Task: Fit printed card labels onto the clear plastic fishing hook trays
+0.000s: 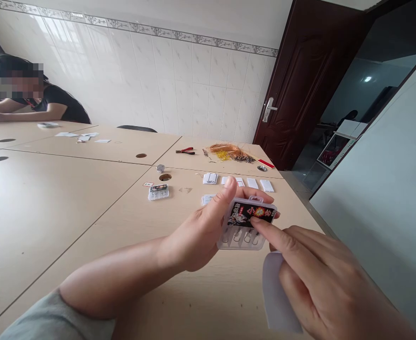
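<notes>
My left hand point(208, 222) is closed around a clear plastic fishing-hook box point(243, 237), holding it tilted up above the table. A black printed label covers the upper part of the box; several hooks show in compartments below. With its index fingertip, my right hand point(317, 269) touches the label. The other fingers of that hand pinch a whitish sheet of paper or backing point(278, 293), which hangs down beside the box. A similar labelled hook box point(158, 192) lies on the table farther off to the left.
Stacks of white cards point(210, 178) lie beyond my hands. Farther back are red-handled pliers point(185, 151) and a heap of orange and yellow strands point(225, 152). Round holes point(165, 177) cut through the table point(97, 236). Another person point(62, 101) sits at the far left.
</notes>
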The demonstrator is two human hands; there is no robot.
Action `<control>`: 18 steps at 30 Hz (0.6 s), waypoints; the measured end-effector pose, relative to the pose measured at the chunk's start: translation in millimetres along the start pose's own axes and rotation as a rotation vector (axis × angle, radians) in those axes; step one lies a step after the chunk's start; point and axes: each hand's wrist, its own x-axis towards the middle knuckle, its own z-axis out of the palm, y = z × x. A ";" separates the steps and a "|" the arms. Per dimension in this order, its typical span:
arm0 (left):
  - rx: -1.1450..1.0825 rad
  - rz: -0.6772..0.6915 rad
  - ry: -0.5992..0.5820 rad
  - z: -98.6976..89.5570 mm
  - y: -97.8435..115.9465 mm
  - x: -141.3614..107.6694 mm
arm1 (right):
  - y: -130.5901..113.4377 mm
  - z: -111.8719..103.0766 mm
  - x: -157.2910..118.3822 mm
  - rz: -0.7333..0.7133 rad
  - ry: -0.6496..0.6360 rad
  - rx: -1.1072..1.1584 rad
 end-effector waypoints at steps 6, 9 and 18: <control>-0.085 0.018 -0.021 -0.9 2.8 1.0 | 1.5 1.3 -6.8 0.016 0.008 0.007; -0.120 0.031 -0.046 -2.9 1.6 0.7 | 1.2 -0.8 -6.1 0.006 -0.006 0.018; -0.226 -0.047 -0.086 -7.8 -0.4 5.0 | -12.4 3.9 -26.9 -0.026 -0.054 0.070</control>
